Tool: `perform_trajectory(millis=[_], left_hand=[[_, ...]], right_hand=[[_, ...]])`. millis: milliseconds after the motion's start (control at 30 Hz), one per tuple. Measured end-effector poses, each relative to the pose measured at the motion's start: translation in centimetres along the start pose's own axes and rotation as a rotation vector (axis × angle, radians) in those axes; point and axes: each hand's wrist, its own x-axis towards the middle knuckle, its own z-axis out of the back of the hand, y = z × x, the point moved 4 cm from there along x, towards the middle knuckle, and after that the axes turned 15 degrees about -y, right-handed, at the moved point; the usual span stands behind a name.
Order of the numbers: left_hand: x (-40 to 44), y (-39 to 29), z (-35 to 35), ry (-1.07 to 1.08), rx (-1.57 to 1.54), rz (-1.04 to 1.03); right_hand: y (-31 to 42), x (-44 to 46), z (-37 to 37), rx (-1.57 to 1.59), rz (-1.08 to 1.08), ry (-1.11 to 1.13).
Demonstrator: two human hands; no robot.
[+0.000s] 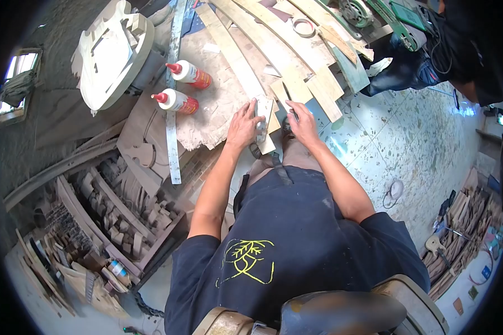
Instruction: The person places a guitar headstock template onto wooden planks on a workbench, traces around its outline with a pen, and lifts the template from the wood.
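Speckled pale floor spreads to the right of the bench, whose dusty top carries long planks fanning from the far edge towards the near one; a tape roll lies on them near the far edge; two glue bottles with red caps are towards the left edge, next to a long flat strip that juts past the near edge; at the near edge, the left grip pinches a pale wood piece between thumb and fingers; just beside it, the right grip is curled, fingers pressed together on a small dark object, too hidden to identify; beyond the far right corner is another person in dark clothes.
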Motion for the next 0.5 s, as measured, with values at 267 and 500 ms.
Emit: perform_trajectory(millis=[267, 500], left_hand=[[0.1, 0.2, -0.3, 0.035, -0.008, 0.033], [0.0, 0.8, -1.0, 0.003, -0.043, -0.019]], right_hand=[[-2.0, -0.6, 2.4, -0.096, 0.061, -0.021], [-1.1, -1.2, 2.7, -0.076, 0.015, 0.053]])
